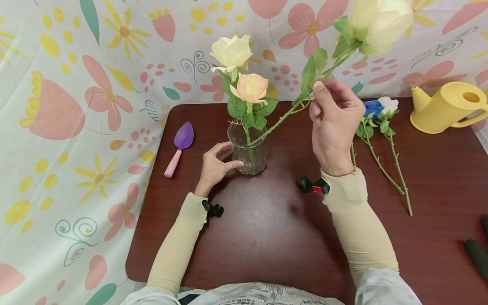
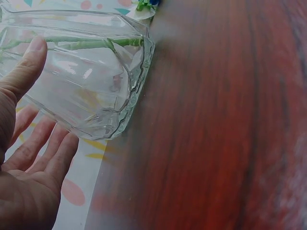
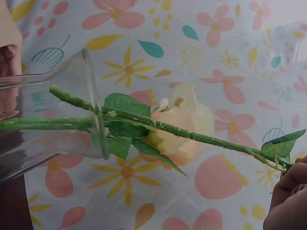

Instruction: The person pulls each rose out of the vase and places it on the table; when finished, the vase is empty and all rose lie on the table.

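A clear glass vase (image 1: pixel 249 159) stands on the table with a white rose (image 1: pixel 231 53) and a peach rose (image 1: pixel 250 87) in it. My left hand (image 1: pixel 219 165) holds the vase's left side, its thumb (image 2: pixel 32 62) in front and fingers behind. Between thumb and fingers, my right hand (image 1: pixel 335 114) pinches the thorny stem of another cream-white rose (image 1: pixel 377 25), up near its leaves. That stem slants down to the left, and its cut end (image 3: pixel 60 92) lies just inside the vase mouth in the right wrist view.
On the table's left lies a trowel (image 1: pixel 184 136) with purple blade and pink handle. Right of my right hand lie a blue rose (image 1: pixel 373 108) and a white rose (image 1: pixel 389 105). A yellow watering can (image 1: pixel 446 108) stands far right; dark handles (image 1: pixel 476 256) show at the right edge.
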### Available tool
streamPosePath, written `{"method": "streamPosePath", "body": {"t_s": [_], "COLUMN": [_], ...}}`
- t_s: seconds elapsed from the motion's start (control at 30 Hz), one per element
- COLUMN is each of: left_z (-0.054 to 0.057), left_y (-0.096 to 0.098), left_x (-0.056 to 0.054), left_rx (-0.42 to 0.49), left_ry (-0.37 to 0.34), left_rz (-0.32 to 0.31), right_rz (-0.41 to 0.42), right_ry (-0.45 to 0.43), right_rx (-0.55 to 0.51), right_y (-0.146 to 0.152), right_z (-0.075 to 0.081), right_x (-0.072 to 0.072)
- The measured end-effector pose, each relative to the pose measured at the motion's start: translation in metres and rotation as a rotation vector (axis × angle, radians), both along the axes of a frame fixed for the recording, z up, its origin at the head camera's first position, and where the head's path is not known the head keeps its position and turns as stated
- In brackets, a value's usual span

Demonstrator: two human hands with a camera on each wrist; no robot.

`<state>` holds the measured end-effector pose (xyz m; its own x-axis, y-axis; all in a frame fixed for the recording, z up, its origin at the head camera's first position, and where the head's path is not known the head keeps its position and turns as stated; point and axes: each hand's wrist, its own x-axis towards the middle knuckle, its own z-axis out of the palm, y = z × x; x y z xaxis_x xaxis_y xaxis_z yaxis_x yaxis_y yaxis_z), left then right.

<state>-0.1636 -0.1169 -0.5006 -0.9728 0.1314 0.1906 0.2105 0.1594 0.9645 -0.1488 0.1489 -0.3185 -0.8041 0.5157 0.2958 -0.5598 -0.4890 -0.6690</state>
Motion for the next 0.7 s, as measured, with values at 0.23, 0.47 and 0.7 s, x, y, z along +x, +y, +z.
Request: {"method": "streamPosePath", "body": {"t_s": [0.23,0.47,0.7], "left_z": [-0.001,-0.002,-0.001], "left_y": [0.000,0.000,0.000], "left_x": [-0.001,-0.001,-0.001], "left_rx": [0.005,-0.002,0.005], "left_ry": [0.006,0.007,-0.007], "left_rz": [0.003,-0.001,-0.008], "right_rz": [-0.029,-0.050,-0.075], "right_ry": [0.001,-0.001,0.010], "right_rx": [-0.096,-0.120,-0.209], "right_y": [0.009,0.020,0.034], "right_z": [0.007,0.014,0.021], "right_x": [0.003,0.007,0.007]}}
